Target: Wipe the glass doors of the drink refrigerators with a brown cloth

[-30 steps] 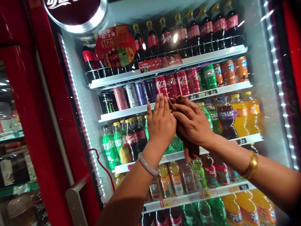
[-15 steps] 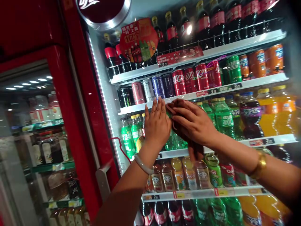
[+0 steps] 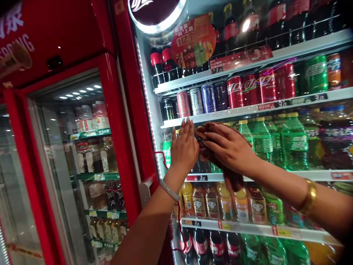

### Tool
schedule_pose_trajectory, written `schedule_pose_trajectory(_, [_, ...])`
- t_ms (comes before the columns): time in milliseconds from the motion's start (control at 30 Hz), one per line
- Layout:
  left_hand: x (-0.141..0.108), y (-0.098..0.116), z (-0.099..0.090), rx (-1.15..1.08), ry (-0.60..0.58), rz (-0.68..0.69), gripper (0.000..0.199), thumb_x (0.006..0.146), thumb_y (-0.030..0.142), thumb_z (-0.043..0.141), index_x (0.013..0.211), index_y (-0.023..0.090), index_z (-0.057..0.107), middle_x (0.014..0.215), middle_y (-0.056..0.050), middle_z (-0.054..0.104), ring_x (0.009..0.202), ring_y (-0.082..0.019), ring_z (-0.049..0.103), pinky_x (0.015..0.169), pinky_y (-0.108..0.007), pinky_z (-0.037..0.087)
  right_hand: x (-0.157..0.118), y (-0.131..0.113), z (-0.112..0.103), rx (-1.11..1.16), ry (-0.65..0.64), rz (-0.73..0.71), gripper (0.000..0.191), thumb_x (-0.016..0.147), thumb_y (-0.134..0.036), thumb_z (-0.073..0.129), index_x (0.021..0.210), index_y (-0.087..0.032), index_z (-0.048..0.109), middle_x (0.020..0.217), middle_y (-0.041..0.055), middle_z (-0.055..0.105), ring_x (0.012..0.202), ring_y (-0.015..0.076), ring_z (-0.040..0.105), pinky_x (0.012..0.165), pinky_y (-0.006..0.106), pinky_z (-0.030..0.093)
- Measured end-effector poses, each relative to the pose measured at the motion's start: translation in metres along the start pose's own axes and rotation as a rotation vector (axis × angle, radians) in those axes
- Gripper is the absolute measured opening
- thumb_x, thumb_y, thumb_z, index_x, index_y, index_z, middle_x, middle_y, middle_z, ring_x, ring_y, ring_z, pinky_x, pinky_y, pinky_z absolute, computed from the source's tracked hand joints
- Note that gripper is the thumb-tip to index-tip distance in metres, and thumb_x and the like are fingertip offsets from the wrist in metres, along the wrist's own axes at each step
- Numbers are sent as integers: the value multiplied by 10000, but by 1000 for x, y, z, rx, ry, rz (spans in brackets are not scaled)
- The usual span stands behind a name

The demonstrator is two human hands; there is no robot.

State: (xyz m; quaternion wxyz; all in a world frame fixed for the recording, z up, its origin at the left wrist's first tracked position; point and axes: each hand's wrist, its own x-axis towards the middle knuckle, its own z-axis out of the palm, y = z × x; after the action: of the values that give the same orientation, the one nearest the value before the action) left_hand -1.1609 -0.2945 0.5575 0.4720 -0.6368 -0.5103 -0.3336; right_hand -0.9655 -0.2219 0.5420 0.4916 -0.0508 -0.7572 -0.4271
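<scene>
My left hand (image 3: 184,147) lies flat with fingers stretched upward, in front of the lit drinks fridge, apparently against its glass door. A grey bangle circles that wrist. Just to its right, my right hand (image 3: 224,147) presses a dark brown cloth (image 3: 233,178) that hangs down below the palm. The fingers curve over the cloth and point left towards my left hand. A gold bracelet is on the right wrist. Behind the hands, partly hidden, stand green bottles (image 3: 263,140); above them is a row of cans (image 3: 209,98).
A metal door handle (image 3: 145,190) is left of my left forearm. A red cord (image 3: 179,221) hangs beside the fridge edge. A second red fridge (image 3: 110,121) with bottles stands at the left. A round red sign (image 3: 193,44) and cola bottles are high up.
The view has swung left, showing more of the left fridge, and the shelves have slid right. Both hands now sit further left against the shelves, with the cloth still under my right hand.
</scene>
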Motion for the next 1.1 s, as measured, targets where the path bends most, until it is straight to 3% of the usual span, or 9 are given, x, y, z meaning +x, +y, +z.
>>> schedule_pose_trajectory(133, [-7,-16,0,-6,7,15,631,1042,181,342,1665,115,264,1748,-141,309,1655,-248,208,1360,-581,192,27,12,2,-36,82,131,369,1026,-245,555,1386,-253,637,1478,70,636,1502,277,465,1279,516,421])
schedule_pose_trajectory(267, [-11,-22,8,-44,75,-35,638,1030,160,365,1659,114,269,1748,-149,311,1658,-253,187,1369,-549,189,76,-10,37,-40,202,270,338,1034,-244,513,1328,-227,679,1440,91,649,1502,298,447,1272,542,417])
schedule_pose_trajectory(367, [-23,-29,10,-63,76,-31,621,1038,181,379,1646,93,294,1720,-170,371,1654,-266,204,1370,-538,201,68,-31,50,10,140,219,405,1059,-249,463,1437,-236,608,1543,71,583,1564,287,365,1302,547,383])
schedule_pose_trajectory(533, [-42,-51,0,-71,19,-32,624,1060,212,326,1672,121,243,1756,-153,294,1660,-263,183,1363,-550,203,33,-22,26,89,-31,-25,462,1054,-263,496,1513,-300,540,1558,23,576,1583,267,344,1321,534,358])
schedule_pose_trajectory(667, [-44,-69,1,-140,25,-29,610,1081,240,276,1684,171,215,1775,-120,254,1666,-234,154,1372,-526,170,71,-18,34,83,55,160,443,1038,-241,499,1473,-249,585,1502,77,608,1545,292,390,1282,548,387])
schedule_pose_trajectory(767, [-47,-80,9,-227,80,-47,599,1110,310,204,1694,189,149,1798,-103,177,1671,-216,107,1379,-493,155,96,-46,60,57,110,236,355,1058,-264,468,1346,-207,670,1471,84,625,1540,308,382,1296,555,358])
schedule_pose_trajectory(867, [-61,-88,12,-257,104,-80,609,1121,371,154,1699,183,106,1805,-106,140,1671,-214,104,1382,-470,160,82,-79,69,91,67,111,364,1077,-273,445,1363,-181,652,1519,87,600,1579,293,322,1327,522,328])
schedule_pose_trajectory(967, [-81,-90,8,-229,57,-76,609,1117,339,191,1700,174,120,1797,-115,181,1670,-217,114,1380,-485,168,49,-84,56,141,12,-15,337,1075,-291,480,1358,-221,648,1541,56,588,1587,273,324,1320,528,346])
schedule_pose_trajectory(1100, [-97,-74,10,-222,10,-117,628,1101,280,231,1707,180,104,1799,-111,168,1672,-218,61,1377,-497,166,30,-71,42,136,1,132,353,1069,-304,506,1402,-291,623,1503,39,620,1565,275,371,1303,574,352])
